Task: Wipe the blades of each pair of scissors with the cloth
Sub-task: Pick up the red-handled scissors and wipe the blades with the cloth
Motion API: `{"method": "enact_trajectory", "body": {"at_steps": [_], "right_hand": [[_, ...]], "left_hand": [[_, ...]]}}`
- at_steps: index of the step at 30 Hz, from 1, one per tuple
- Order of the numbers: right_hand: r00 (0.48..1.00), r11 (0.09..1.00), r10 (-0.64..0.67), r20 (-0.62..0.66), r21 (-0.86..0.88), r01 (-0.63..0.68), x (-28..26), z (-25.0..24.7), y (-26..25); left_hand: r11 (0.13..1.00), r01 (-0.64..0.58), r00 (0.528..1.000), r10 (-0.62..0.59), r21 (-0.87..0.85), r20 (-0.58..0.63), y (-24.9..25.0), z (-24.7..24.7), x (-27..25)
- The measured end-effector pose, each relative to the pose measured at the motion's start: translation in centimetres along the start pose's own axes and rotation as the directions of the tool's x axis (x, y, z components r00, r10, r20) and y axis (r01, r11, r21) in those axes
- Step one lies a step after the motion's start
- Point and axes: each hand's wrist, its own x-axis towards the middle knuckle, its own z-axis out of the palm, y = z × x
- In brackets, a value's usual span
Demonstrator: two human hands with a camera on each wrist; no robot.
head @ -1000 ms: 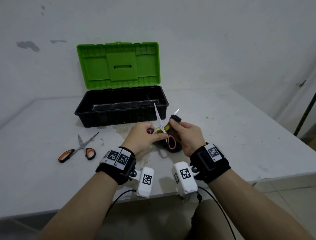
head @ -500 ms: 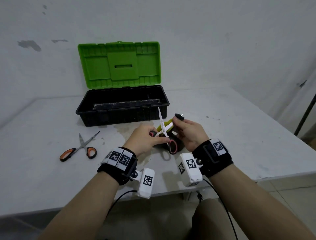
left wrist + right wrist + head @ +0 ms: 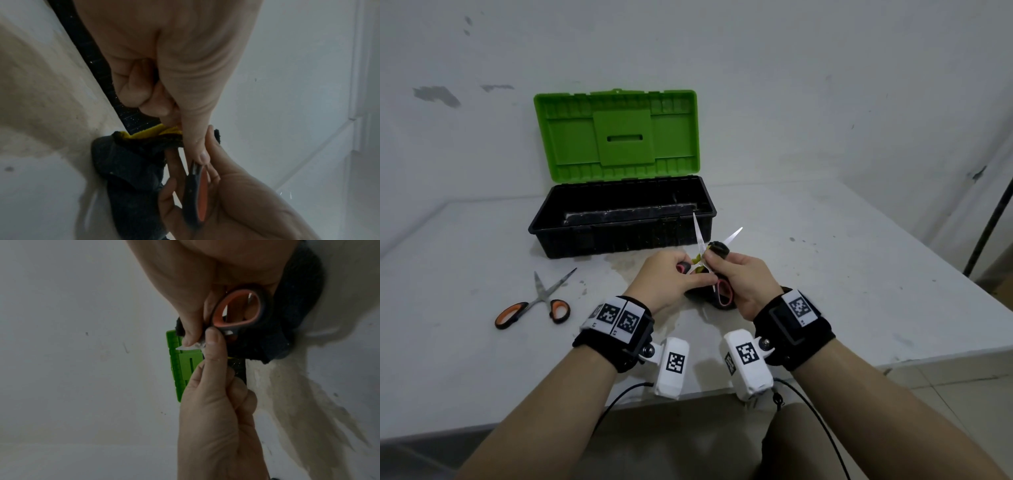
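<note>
Hands grip open scissors, table edge near.

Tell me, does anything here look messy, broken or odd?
Nothing looks broken. The table carries a pale stain and dark specks in front of the open toolbox. The scissors in the hands are spread wide open for wiping, and a second pair lies to the left.

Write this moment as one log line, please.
step: wiping blade | left hand: holds red-handled scissors, blades apart | right hand: pinches cloth on blade | orange-handled scissors: on table
</note>
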Motion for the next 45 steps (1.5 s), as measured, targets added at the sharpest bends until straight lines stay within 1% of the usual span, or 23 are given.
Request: {"method": "enact_trajectory", "body": {"at_steps": [3, 5, 7, 12, 14, 18, 19, 21, 23, 24, 26, 28, 32, 34, 37, 39, 41, 44, 45], "right_hand": [[0.999, 0.999, 0.033, 0.009, -0.01, -0.033, -0.1, 0.1, -0.2], [0.999, 0.998, 0.049, 0.014, 0.03, -0.049, -0.2, 0.1, -0.5], [0.999, 0.997, 0.037, 0.006, 0.063, -0.037, -0.1, 0.0, -0.9], [0.992, 0.998, -0.045, -0.12, 0.042, 0.05, 1.3, -1.4, -2.7], [0.987, 0.998, -0.049, -0.153, 0.042, 0.056, 1.6, -1.9, -3.0], [0.978, 0.992, -0.052, -0.202, 0.102, 0.074, 1.7, -2.5, -2.7], [0.976, 0.99, -0.057, -0.211, 0.112, 0.082, 1.8, -2.6, -2.7], [0.971, 0.983, -0.062, -0.23, 0.152, 0.099, 1.6, -2.8, -2.6], [0.967, 0.97, -0.066, -0.246, 0.211, 0.12, 1.4, -2.6, -2.4], [0.965, 0.96, -0.07, -0.252, 0.245, 0.134, 1.2, -2.4, -2.2], [0.96, 0.931, -0.089, -0.264, 0.322, 0.175, 0.9, -1.7, -1.7], [0.954, 0.897, -0.105, -0.28, 0.388, 0.212, 0.7, -0.9, -1.3], [0.951, 0.841, -0.115, -0.286, 0.482, 0.246, 0.3, 0.5, -0.9], [0.958, 0.839, -0.12, -0.259, 0.49, 0.238, 0.2, 1.0, -0.9], [0.974, 0.868, -0.114, -0.197, 0.457, 0.194, -0.1, 1.6, -0.9], [0.979, 0.879, -0.108, -0.171, 0.445, 0.174, -0.4, 1.7, -0.8], [0.979, 0.884, -0.116, -0.167, 0.433, 0.179, -0.7, 1.6, -0.8], [0.97, 0.883, -0.154, -0.189, 0.414, 0.221, -0.9, 1.5, -0.4], [0.97, 0.885, -0.16, -0.182, 0.409, 0.223, -1.0, 1.4, -0.2]], "left_hand": [[1.0, 0.016, 1.0, -0.016, 0.004, 0.013, -0.2, 0.0, 0.0], [1.0, 0.019, 0.999, -0.019, 0.002, 0.034, -0.2, 0.0, -0.1], [1.0, 0.02, 0.999, -0.02, 0.001, 0.037, -0.1, 0.1, 0.0], [0.998, 0.011, 1.0, -0.012, 0.061, 0.028, 0.6, -0.1, -0.3], [0.997, 0.006, 0.999, -0.009, 0.077, 0.037, 1.1, 0.1, -0.4], [0.994, -0.003, 0.999, -0.001, 0.112, 0.036, 1.7, 0.5, -0.2], [0.997, 0.022, 0.999, -0.024, 0.071, 0.025, 1.7, 0.5, -0.1], [0.994, 0.08, 0.997, -0.08, -0.072, 0.005, 1.5, 0.3, -0.3], [0.973, 0.095, 0.993, -0.107, -0.211, -0.045, 1.3, 0.2, -0.3], [0.954, 0.101, 0.988, -0.129, -0.281, -0.082, 1.1, 0.3, -0.4], [0.885, 0.146, 0.967, -0.222, -0.443, -0.126, 0.9, 0.6, -0.3], [0.816, 0.204, 0.948, -0.302, -0.541, -0.097, 1.2, 0.9, -0.4], [0.711, 0.285, 0.915, -0.402, -0.643, -0.039, 2.3, 1.7, -0.8], [0.683, 0.296, 0.893, -0.446, -0.667, -0.061, 2.7, 1.9, -0.9], [0.73, 0.254, 0.87, -0.46, -0.634, -0.18, 2.5, 2.1, -0.3], [0.742, 0.21, 0.856, -0.454, -0.637, -0.247, 2.2, 2.2, 0.0], [0.738, 0.196, 0.852, -0.455, -0.646, -0.261, 2.3, 2.1, 0.2], [0.735, 0.234, 0.852, -0.47, -0.637, -0.23, 2.2, 2.0, 0.4], [0.739, 0.239, 0.848, -0.475, -0.63, -0.236, 2.2, 2.0, 0.4]]}}
